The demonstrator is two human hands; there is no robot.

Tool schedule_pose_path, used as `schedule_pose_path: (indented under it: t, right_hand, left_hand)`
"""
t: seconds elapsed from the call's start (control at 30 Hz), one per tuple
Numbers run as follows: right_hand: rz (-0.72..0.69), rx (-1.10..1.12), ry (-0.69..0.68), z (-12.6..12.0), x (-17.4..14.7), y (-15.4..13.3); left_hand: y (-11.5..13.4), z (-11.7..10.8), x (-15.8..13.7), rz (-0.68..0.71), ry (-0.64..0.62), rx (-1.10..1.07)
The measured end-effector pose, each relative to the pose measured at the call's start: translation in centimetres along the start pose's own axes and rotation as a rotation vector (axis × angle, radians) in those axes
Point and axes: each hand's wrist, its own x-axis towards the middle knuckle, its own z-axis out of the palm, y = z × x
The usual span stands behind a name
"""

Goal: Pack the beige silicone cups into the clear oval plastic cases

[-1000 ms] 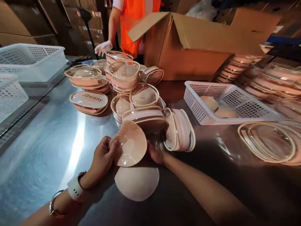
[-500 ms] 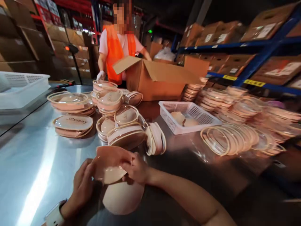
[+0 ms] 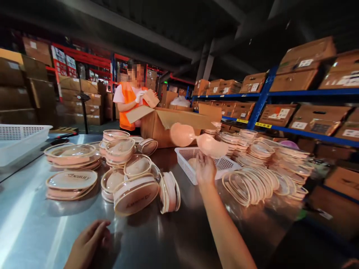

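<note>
A peach stick-on bra [image 3: 211, 146], two smooth cups joined by a narrow middle, is up in the air over a white perforated basket [image 3: 183, 164]. My right hand [image 3: 206, 170] reaches out to the lower edge of its right cup, fingers bent against it; the fingertips are partly hidden. Inside the basket, part of another cup shows. Low over the metal table [image 3: 168, 239], my left hand [image 3: 91, 239] is empty, with fingers loosely bent and apart. Clear oval cases [image 3: 136, 198] holding peach cups stand in piles beyond my left hand.
More oval cases [image 3: 246, 186] lie in rows and stacks on the right. An open cardboard box [image 3: 159, 125] stands behind the basket, and a co-worker in an orange vest [image 3: 127, 99] holds a peach piece there. A white crate [image 3: 25, 144] is at far left.
My right hand has carried the bra from the near table out over the basket. My left hand has come off it. The view has tilted up, and the co-worker's hands have risen with a piece.
</note>
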Motion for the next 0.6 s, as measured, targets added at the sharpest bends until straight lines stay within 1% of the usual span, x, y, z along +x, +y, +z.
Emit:
schedule_pose_path:
  t: [0.03,0.1,0.13,0.17,0.2,0.27,0.3,0.33,0.37,0.4,0.47,0.53,0.57,0.6]
  right_hand:
    - [-0.004,-0.021,0.009,-0.2,0.4,-0.3]
    - [0.025,-0.064,-0.017,-0.1,0.0,-0.3]
    - [0.048,-0.109,-0.078,0.1,-0.6,-0.1]
    - [0.060,-0.217,-0.184,0.4,-1.5,0.2]
    - [0.060,-0.417,-0.334,0.7,-2.6,0.5]
    - [0.044,-0.977,-0.668,1.3,-5.1,1.5]
    - [0.039,-1.236,-0.791,1.5,-6.3,2.0]
    - [0.040,-1.438,-0.860,1.7,-7.2,2.5]
    - [0.038,-1.568,-0.875,1.8,-7.9,3.0]
    - [0.020,-1.648,-0.869,1.9,-8.3,3.4]
    - [-0.077,-1.776,-0.825,2.0,-8.2,4.0]
    - [-0.258,-1.848,-0.729,2.0,-7.7,4.0]
    - [-0.368,-1.817,-0.652,2.0,-7.5,3.8]
    - [-0.492,-1.738,-0.571,2.0,-7.4,3.5]
  left_hand:
    - [-0.1,0.1,0.0,0.002,-0.033,-0.010]
    - [-0.2,0.2,0.0,0.002,-0.087,-0.045]
    - [-0.2,0.3,-0.1,-0.004,-0.098,-0.061]
    - [-0.2,0.4,-0.1,-0.015,-0.098,-0.074]
    - [-0.3,0.5,-0.1,-0.031,-0.099,-0.081]
    - [-0.4,0.6,-0.2,-0.053,-0.097,-0.091]
    - [-0.5,0.7,-0.3,-0.058,-0.100,-0.099]
    - [-0.5,0.7,-0.3,-0.062,-0.106,-0.112]
    - [-0.5,0.7,-0.3,-0.067,-0.112,-0.127]
    - [-0.5,0.8,-0.3,-0.072,-0.112,-0.141]
    - [-0.5,0.9,-0.4,-0.074,-0.111,-0.153]
    - [-0.5,0.9,-0.3,-0.058,-0.117,-0.146]
    - [-0.5,1.0,-0.3,-0.042,-0.121,-0.140]
    - [-0.6,1.0,-0.3,-0.023,-0.129,-0.136]
